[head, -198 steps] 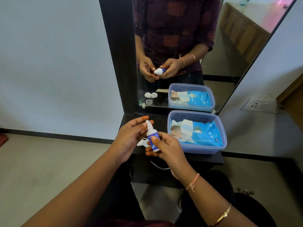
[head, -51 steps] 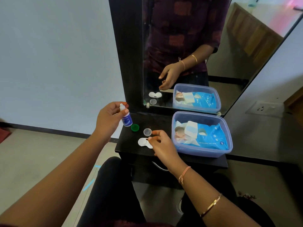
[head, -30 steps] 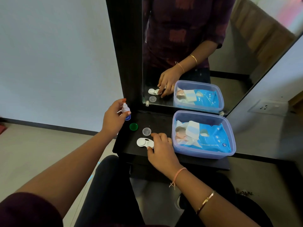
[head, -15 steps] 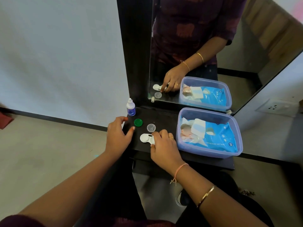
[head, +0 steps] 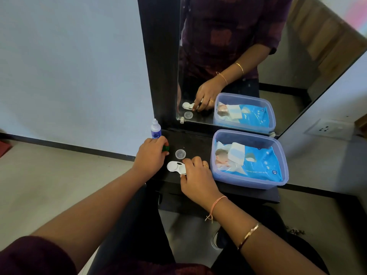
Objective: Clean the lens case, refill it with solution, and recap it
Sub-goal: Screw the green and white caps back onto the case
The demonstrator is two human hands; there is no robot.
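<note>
The white lens case (head: pixel 175 166) lies open on the black shelf (head: pixel 248 190). My right hand (head: pixel 195 175) holds its right end with curled fingers and covers that well. My left hand (head: pixel 152 154) pinches the green cap (head: pixel 165 148) on the shelf. A clear cap (head: pixel 180 154) lies flat just behind the case. The small white and blue solution bottle (head: pixel 155 131) stands upright at the shelf's back left corner, apart from both hands.
A lilac plastic tub (head: pixel 278 155) holding a blue pack of wet wipes (head: pixel 260 161) fills the shelf's right half. A mirror (head: pixel 228 56) in a black frame rises behind the shelf. A wall socket (head: pixel 329 129) sits on the right. The shelf's left edge drops to the floor.
My left hand set the bottle down at the back left, then moved onto the green cap and now pinches it. My right hand stays on the lens case.
</note>
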